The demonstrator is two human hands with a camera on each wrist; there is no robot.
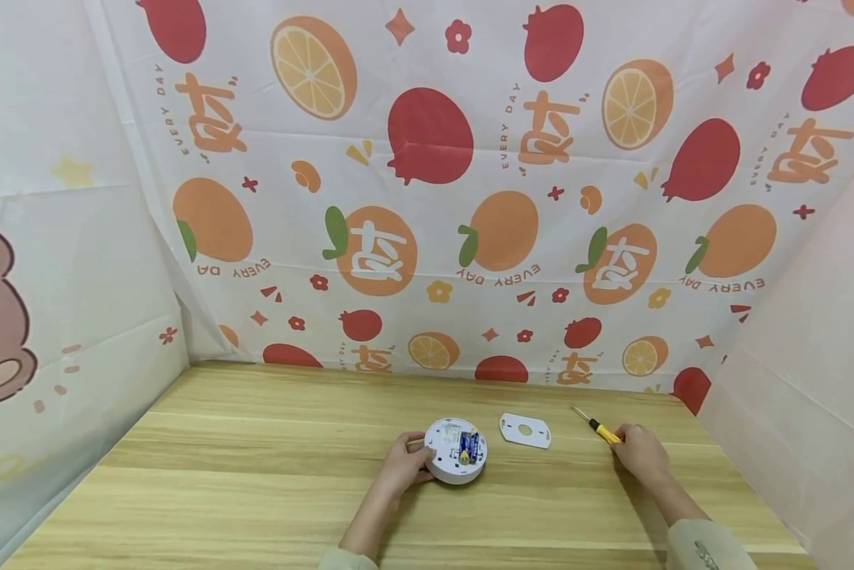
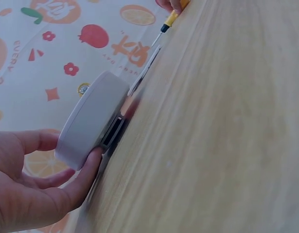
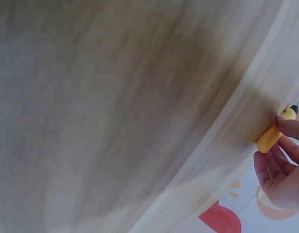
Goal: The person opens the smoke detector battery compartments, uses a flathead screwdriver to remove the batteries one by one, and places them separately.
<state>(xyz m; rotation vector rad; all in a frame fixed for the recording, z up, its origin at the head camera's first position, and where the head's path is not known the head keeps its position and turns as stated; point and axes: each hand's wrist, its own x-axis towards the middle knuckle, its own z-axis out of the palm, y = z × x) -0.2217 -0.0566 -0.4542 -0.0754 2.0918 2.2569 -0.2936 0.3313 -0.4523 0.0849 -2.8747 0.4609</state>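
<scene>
My left hand [image 1: 402, 465] holds a round white smoke detector [image 1: 442, 473] by its left edge, fingers and thumb around the rim. Its back faces up, showing two blue batteries [image 1: 469, 447] side by side in their compartment. In the left wrist view the detector [image 2: 93, 121] appears edge-on, with the thumb and fingertips at its rim and a slotted part on its underside close over the table. Over on the right, my right hand [image 1: 642, 453] pinches the yellow handle of a screwdriver [image 1: 601, 431], whose thin metal shaft points away to the left. The handle end [image 3: 270, 138] shows between thumb and fingers in the right wrist view.
A flat white mounting plate [image 1: 537, 432] with a round centre hole lies between the detector and the screwdriver. Everything is on a wood-grain table [image 1: 241, 467]. Fruit-printed cloth [image 1: 427, 237] hangs along the back edge, with pale cloth at both sides.
</scene>
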